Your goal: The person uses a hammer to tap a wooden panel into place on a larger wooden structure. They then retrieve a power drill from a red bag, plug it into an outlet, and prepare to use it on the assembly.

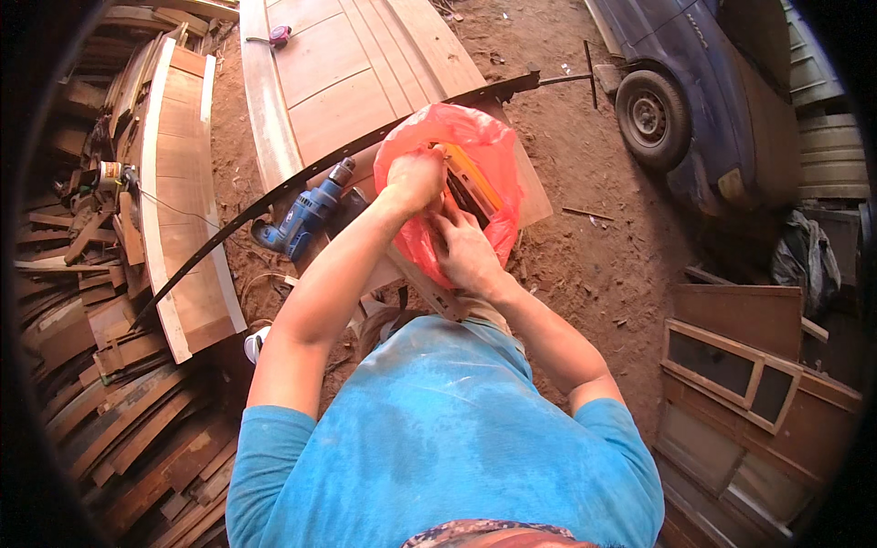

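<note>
A red plastic bag point(493, 137) lies open in front of me, over the near end of a wooden door panel. Inside it shows a long yellow-orange piece point(477, 179) beside darker things that I cannot make out. My left hand point(417, 178) is closed in a fist at the bag's mouth, against the end of the yellow-orange piece; what it grips is hidden. Bent over the bag's near edge, my right hand point(468, 251) holds the plastic, its fingertips partly inside. A blue power drill point(309, 215) rests just left of the bag.
A long dark perforated strip point(274, 194) crosses the panelled wooden door point(343, 105), which bears a small tape measure point(280, 36). Another door panel point(183, 196) and stacked scrap wood point(137, 402) lie left. At right are a blue car point(722, 119) and wooden frames point(731, 374).
</note>
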A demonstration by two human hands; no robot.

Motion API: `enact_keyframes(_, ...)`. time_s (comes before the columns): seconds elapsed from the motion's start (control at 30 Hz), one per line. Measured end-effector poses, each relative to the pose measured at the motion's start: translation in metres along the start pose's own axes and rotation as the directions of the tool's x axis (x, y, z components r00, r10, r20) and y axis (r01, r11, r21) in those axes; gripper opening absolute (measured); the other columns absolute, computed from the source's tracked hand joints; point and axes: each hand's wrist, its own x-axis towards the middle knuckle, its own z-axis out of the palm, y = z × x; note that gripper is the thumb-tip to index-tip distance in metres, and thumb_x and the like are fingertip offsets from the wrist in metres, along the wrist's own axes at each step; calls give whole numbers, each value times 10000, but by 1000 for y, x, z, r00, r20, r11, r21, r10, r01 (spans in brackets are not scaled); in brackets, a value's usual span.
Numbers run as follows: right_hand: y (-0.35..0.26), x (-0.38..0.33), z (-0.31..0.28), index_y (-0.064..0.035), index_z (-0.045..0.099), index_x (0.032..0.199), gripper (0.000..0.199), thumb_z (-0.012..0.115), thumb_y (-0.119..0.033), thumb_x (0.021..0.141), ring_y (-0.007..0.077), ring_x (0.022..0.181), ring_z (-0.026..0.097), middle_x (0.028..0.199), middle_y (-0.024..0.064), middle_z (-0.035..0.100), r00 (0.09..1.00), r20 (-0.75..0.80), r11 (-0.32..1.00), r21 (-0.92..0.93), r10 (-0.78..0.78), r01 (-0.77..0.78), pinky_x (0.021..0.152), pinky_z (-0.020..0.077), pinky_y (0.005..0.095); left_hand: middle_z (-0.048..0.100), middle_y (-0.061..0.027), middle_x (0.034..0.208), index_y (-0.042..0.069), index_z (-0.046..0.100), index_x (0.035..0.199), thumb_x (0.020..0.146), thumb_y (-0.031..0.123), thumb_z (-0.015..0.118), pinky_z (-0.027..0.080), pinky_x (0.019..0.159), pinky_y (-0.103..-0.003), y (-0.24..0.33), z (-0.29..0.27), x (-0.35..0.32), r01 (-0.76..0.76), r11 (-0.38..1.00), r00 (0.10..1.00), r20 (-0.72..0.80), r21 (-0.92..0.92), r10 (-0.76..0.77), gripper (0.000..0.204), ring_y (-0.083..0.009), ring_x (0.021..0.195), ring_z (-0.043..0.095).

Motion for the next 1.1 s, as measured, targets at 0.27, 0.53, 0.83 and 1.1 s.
enact_keyframes(0.27, 30, 14, -19, 39, 608, 1107, 209, 546, -84, 950, 397, 929, 701, 1045, 244, 665, 992, -114, 980, -184, 56, -77, 786, 592, 431, 716, -210, 1119, 34, 663, 1180, 855, 397, 681, 551, 915, -446, 11, -14, 17, 107, 994, 965, 236, 31, -112, 487, -348, 1050, 699)
enact_keyframes(0.53, 37, 58, -10, -27, 693, 980, 203, 601, -205, 941, 247, 752, 768, 797, 148, 749, 989, -13, 776, -618, 147, -124, 628, 614, 361, 724, -193, 1148, 70, 688, 1228, 880, 463, 636, 533, 958, -424, 0, -28, 2, 177, 984, 955, 245, -25, -166, 528, -336, 1077, 697)
enact_keyframes(0.83, 28, 44, -46, -23, 698, 842, 259, 630, -266, 899, 335, 712, 744, 735, 185, 714, 959, -193, 876, -400, 208, -270, 671, 612, 431, 715, -133, 1212, 204, 685, 1280, 868, 382, 591, 525, 977, -407, -6, -28, 24, 5, 998, 925, 379, 68, -31, 458, -302, 1127, 678)
enact_keyframes(1.1, 41, 39, -36, -56, 695, 888, 189, 600, -214, 930, 287, 710, 752, 754, 140, 732, 951, -204, 852, -428, 234, -301, 630, 609, 393, 741, -96, 1137, 177, 752, 1113, 825, 339, 602, 538, 948, -390, 12, -56, 25, -122, 893, 937, 346, 433, -40, 363, -269, 1090, 694)
